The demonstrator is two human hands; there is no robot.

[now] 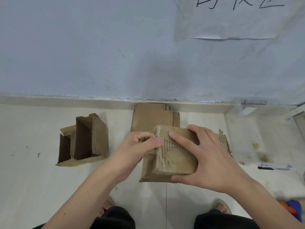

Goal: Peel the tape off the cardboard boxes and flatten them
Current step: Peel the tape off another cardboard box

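The right hand point(209, 156) grips and steadies the taped box point(175, 156) while the left hand's point(140, 144) fingers point(157, 140) pinch the tape strip point(160, 154) to peel it.

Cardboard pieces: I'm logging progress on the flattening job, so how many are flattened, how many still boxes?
Flattened pieces against the wall: 1, flat cardboard
Open boxes standing on the floor: 1, open box
Boxes in hand, tape still on: 1, held box
Total: 3

Brown taped box point(173, 156) held above floor; clear tape point(160, 156) partly peeled, stringy; open box point(85, 141) left.
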